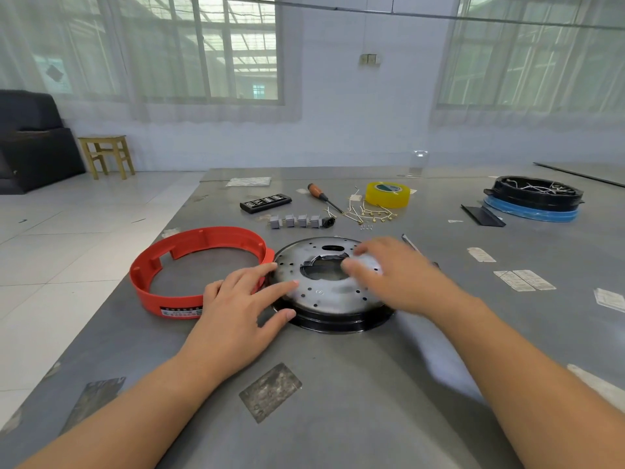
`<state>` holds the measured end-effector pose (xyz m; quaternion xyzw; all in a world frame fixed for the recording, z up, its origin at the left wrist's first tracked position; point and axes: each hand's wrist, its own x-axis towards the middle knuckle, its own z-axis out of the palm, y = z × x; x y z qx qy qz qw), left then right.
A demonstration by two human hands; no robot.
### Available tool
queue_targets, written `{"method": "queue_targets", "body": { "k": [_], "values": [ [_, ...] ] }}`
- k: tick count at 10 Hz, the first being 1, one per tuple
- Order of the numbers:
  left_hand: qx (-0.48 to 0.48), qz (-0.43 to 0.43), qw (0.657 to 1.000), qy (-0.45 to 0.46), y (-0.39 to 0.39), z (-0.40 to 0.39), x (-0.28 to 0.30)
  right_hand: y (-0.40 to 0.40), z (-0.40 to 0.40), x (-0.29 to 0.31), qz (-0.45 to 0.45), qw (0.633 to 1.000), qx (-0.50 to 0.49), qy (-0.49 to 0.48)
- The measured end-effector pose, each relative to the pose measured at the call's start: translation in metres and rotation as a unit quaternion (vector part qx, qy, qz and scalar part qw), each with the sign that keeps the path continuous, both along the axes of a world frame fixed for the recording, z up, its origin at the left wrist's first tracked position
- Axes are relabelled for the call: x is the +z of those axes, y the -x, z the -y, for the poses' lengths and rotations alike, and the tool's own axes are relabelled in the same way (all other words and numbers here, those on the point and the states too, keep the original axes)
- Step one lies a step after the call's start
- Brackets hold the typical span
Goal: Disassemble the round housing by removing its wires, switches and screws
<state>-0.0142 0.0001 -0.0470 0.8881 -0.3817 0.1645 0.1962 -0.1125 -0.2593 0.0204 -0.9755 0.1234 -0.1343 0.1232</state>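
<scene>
We've got the housing (pixel 333 292) sitting flat in the middle of the table (pixel 372 384), metal plate side up, nearer our edge than the far one. Left hand (pixel 241 308) lies spread on its left rim, fingers straight and pressing down, probably just to keep the thing from sliding or spinning. Right hand (pixel 389 269) is over the right side of the plate near the centre hole; it's blurred, so we can't tell if it's pinching anything or just resting there.

The red ring (pixel 199 269) sits right beside the housing on the left, touching or close to it, parked out of the way. Toward the far edge we've laid the pulled bits in groups so nothing rolls off: switches (pixel 297 221) in a row, wires (pixel 367 211) in a loose pile, a few screws (pixel 366 227) just in front of those. Screwdriver (pixel 323 197) and tape (pixel 388 194) lie behind them.

Looks like most of the stripping is done.
</scene>
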Motion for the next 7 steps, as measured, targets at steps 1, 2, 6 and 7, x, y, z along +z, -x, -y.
{"method": "queue_targets", "body": {
  "k": [1, 2, 6, 7],
  "values": [
    [0.054, 0.026, 0.998, 0.024, 0.004, -0.011, 0.004, -0.002, -0.038, -0.018, -0.082, 0.989, 0.117, 0.047],
    [0.134, 0.028, 0.989, 0.048, 0.001, -0.033, 0.005, -0.006, -0.044, -0.038, -0.108, 0.983, 0.122, 0.087],
    [0.111, 0.014, 0.993, 0.044, -0.012, -0.042, -0.004, -0.021, -0.021, -0.048, -0.039, 0.984, 0.109, 0.139],
    [0.106, 0.028, 0.992, 0.056, -0.007, -0.045, -0.005, -0.017, -0.025, -0.045, -0.042, 0.983, 0.105, 0.142]
  ]
}}
